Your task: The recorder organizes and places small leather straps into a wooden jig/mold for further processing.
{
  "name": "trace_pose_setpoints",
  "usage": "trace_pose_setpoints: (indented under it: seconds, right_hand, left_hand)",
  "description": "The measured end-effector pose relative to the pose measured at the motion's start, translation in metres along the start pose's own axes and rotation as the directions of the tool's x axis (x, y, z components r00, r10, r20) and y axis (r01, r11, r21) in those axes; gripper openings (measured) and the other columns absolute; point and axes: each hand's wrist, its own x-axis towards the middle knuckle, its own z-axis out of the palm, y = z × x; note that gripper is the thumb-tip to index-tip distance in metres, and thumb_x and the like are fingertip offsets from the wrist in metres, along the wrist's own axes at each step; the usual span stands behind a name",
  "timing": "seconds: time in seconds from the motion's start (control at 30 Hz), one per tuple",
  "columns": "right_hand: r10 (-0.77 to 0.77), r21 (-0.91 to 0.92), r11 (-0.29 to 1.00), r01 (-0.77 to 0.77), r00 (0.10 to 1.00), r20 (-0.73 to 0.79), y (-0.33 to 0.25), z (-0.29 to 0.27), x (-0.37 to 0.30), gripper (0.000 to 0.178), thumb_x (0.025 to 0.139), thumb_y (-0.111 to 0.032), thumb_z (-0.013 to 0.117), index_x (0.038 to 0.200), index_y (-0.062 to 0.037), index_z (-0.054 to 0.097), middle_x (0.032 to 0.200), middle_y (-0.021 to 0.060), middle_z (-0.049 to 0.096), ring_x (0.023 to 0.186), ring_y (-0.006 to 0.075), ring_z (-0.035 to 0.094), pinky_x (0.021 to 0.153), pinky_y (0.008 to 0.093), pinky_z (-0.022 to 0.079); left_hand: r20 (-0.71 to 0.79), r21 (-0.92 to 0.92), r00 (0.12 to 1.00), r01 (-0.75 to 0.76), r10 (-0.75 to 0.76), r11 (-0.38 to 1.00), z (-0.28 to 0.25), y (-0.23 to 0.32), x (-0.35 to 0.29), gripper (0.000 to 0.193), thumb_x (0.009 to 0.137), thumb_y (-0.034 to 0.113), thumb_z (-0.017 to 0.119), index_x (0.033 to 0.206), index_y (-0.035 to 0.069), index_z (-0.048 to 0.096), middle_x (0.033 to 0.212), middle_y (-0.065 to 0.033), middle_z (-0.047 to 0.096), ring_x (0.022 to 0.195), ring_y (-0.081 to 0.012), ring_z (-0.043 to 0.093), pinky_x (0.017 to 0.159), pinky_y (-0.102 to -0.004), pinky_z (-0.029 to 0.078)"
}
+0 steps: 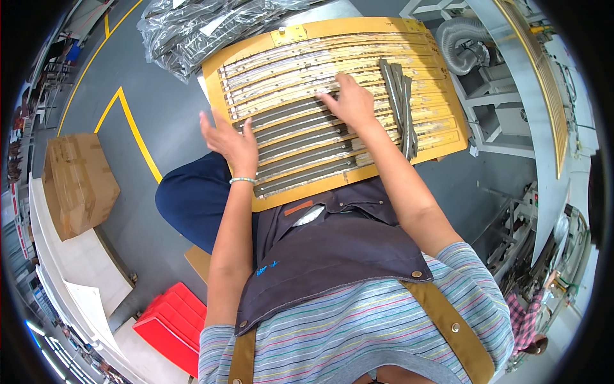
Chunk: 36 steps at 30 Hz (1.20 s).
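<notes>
A yellow slotted board (409,29) rests on my lap, its long grooves running left to right. Several grey strips (300,144) lie in the nearer grooves; the farther grooves look bare and pale. My left hand (229,136) is flat at the board's left edge, fingers spread, touching the strip ends. Fingers extended, my right hand (348,99) presses on a grey strip in a middle groove. A loose bundle of grey strips (400,96) lies crosswise on the board's right side.
Clear plastic bags of grey strips (185,29) are piled beyond the board. A cardboard box (77,179) stands at left, red bins (173,323) at lower left. A white frame with a ribbed hose (464,41) stands at right. Yellow lines (137,134) mark the grey floor.
</notes>
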Motion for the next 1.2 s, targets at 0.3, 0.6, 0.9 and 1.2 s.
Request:
trace_pose_setpoints:
  seconds: [0.3,0.6,0.9,1.2]
  right_hand:
    - [0.229,0.423,0.895,-0.142,0.96,-0.163,0.059,-0.002,-0.017,0.023,0.098,-0.031,0.067,0.101,-0.0076,0.068,0.079,0.0098,0.065,0.068,0.0256,0.064,0.065,0.038,0.05]
    - [0.253,0.397,0.899,-0.185,0.959,-0.126,0.057,-0.003,-0.016,0.021,0.096,-0.029,0.07,0.1,-0.0086,0.069,0.076,0.0092,0.064,0.066,0.0225,0.063,0.062,0.0348,0.049]
    - [0.006,0.35,0.936,-0.034,0.997,0.08,0.028,-0.012,-0.019,0.011,0.087,-0.018,0.074,0.093,-0.0094,0.075,0.097,0.0092,0.063,0.1,0.0297,0.063,0.083,0.0406,0.052]
    - [0.122,0.215,0.961,-0.175,0.963,0.24,0.02,-0.009,-0.005,0.015,0.084,-0.022,0.076,0.084,-0.0083,0.073,0.094,0.0111,0.063,0.092,0.033,0.066,0.079,0.0445,0.053]
  left_hand:
    - [0.42,-0.501,0.576,-0.497,0.701,0.708,0.029,0.07,0.006,0.044,0.095,0.019,0.068,0.138,0.012,0.062,0.15,-0.0023,0.053,0.144,-0.0319,0.039,0.115,-0.0485,0.033]
    - [0.403,-0.542,0.532,-0.517,0.745,0.663,0.042,0.086,0.01,0.041,0.096,0.019,0.065,0.136,0.013,0.063,0.149,-0.0029,0.053,0.144,-0.0316,0.039,0.116,-0.0481,0.032]
    - [0.408,-0.679,0.668,-0.233,0.622,0.696,0.064,0.081,0.011,0.031,0.096,0.005,0.061,0.124,0.014,0.071,0.137,0.0025,0.065,0.142,-0.0303,0.043,0.117,-0.0475,0.03]
    - [0.405,-0.689,0.688,-0.204,0.602,0.696,0.066,0.082,0.008,0.03,0.096,0.008,0.062,0.122,0.016,0.073,0.135,0.0037,0.067,0.141,-0.0303,0.044,0.116,-0.0478,0.03]
